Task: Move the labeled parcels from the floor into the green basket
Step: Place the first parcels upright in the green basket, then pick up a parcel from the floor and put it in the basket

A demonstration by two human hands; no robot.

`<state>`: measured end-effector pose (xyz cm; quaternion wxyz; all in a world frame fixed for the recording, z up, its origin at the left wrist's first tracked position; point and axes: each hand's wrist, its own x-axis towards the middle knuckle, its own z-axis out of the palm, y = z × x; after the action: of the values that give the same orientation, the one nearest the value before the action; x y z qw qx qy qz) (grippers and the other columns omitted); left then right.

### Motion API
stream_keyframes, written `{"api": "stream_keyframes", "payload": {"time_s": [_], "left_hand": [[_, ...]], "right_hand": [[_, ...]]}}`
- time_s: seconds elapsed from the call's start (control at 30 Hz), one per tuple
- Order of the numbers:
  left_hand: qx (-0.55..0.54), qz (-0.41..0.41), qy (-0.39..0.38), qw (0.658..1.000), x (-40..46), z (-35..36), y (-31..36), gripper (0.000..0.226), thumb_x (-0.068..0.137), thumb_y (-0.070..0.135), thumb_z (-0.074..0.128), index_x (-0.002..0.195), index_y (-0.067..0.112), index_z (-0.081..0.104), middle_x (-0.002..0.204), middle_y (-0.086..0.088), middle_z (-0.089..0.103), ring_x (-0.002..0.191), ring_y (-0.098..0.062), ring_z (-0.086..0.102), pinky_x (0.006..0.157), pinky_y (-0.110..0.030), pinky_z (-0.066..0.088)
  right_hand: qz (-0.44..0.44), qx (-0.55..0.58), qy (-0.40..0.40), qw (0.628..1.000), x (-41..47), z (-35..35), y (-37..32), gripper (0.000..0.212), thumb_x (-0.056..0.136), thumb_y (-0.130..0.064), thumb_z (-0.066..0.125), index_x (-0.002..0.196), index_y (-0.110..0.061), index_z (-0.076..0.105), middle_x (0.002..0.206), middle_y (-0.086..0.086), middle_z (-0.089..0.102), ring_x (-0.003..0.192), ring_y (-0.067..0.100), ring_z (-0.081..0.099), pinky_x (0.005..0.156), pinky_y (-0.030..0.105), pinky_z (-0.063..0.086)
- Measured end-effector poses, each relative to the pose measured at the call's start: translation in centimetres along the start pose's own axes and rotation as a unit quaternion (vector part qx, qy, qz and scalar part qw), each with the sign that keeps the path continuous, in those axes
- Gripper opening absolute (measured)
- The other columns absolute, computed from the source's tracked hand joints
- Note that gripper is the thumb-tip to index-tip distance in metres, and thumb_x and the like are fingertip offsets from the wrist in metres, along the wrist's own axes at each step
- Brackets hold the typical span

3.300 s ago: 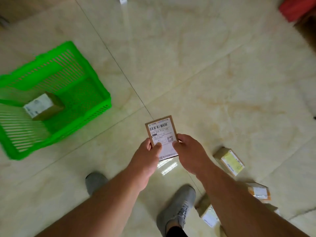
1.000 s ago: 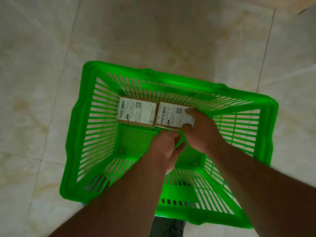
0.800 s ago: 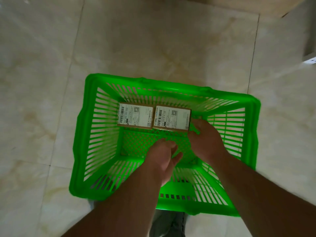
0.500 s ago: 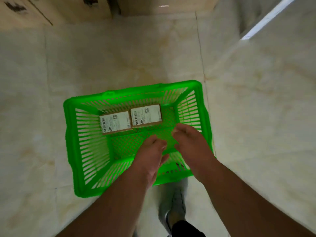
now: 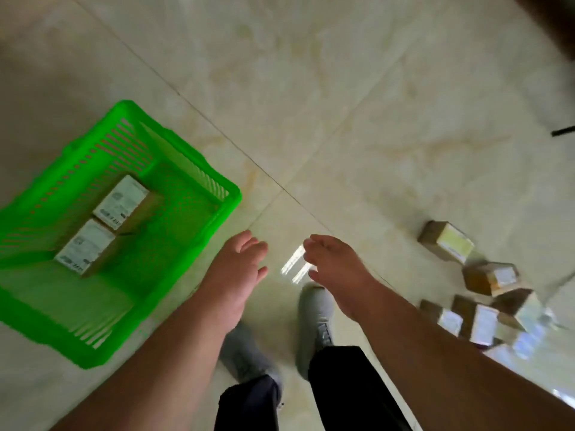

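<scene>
The green basket [image 5: 199,169] stands on the floor at the left. Two brown parcels with white labels lie side by side inside it: one [image 5: 123,202] farther back, one [image 5: 84,247] nearer. My left hand [image 5: 238,269] hovers just right of the basket's rim, fingers loosely apart, holding nothing. My right hand [image 5: 334,265] is beside it over bare floor, also empty with fingers apart. Several labeled parcels lie on the floor at the right: one [image 5: 446,241] apart from the rest, another [image 5: 491,278] below it, and a cluster [image 5: 485,318] near the frame edge.
The floor is glossy beige tile with dark grout lines. My two grey shoes [image 5: 315,318] and dark trouser legs show at the bottom centre. A dark object [image 5: 563,131] lies at the far right edge. The picture is blurred by motion.
Both hands let go of the second parcel in the basket and withdrew. The view swung right, so the basket now sits at the left and the floor parcels appear at the right.
</scene>
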<state>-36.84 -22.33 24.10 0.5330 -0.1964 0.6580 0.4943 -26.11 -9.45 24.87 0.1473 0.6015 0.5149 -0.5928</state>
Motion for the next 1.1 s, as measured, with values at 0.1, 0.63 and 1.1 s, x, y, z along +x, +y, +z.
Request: {"api": "stream_keyframes", "payload": {"time_s": [0.1, 0.63, 1.1], "left_hand": [[0.065, -0.016, -0.044, 0.997, -1.1, 4.9, -2.3, 0.058, 0.098, 0.016, 0.062, 0.152, 0.018, 0.044, 0.150, -0.007, 0.053, 0.125, -0.018, 0.059, 0.109, -0.041, 0.049], [0.340, -0.058, -0.128, 0.930, -4.9, 31.3, -18.7, 0.020, 0.095, 0.018, 0.063, 0.108, 0.032, 0.059, 0.096, 0.011, 0.064, 0.083, -0.014, 0.059, 0.104, -0.045, 0.052], [0.453, -0.079, -0.140, 0.877, 0.5, 44.8, -34.4, 0.080, 0.071, 0.044, 0.063, 0.147, 0.026, 0.051, 0.142, 0.008, 0.058, 0.126, -0.013, 0.057, 0.112, -0.041, 0.045]], "right_hand": [[0.040, 0.032, 0.020, 0.998, -0.5, -5.1, 4.8, 0.047, 0.071, -0.056, 0.059, 0.087, -0.011, 0.059, 0.088, 0.004, 0.056, 0.089, 0.020, 0.055, 0.099, 0.052, 0.050], [0.163, 0.182, 0.133, 0.961, -2.2, -27.0, 30.5, 0.035, 0.097, -0.033, 0.059, 0.126, -0.015, 0.066, 0.108, 0.002, 0.067, 0.102, 0.025, 0.065, 0.101, 0.049, 0.054], [0.199, 0.208, 0.189, 0.939, 6.3, -37.9, 46.0, 0.039, 0.100, -0.027, 0.056, 0.135, -0.010, 0.060, 0.111, 0.004, 0.060, 0.103, 0.025, 0.056, 0.089, 0.036, 0.044]]}}
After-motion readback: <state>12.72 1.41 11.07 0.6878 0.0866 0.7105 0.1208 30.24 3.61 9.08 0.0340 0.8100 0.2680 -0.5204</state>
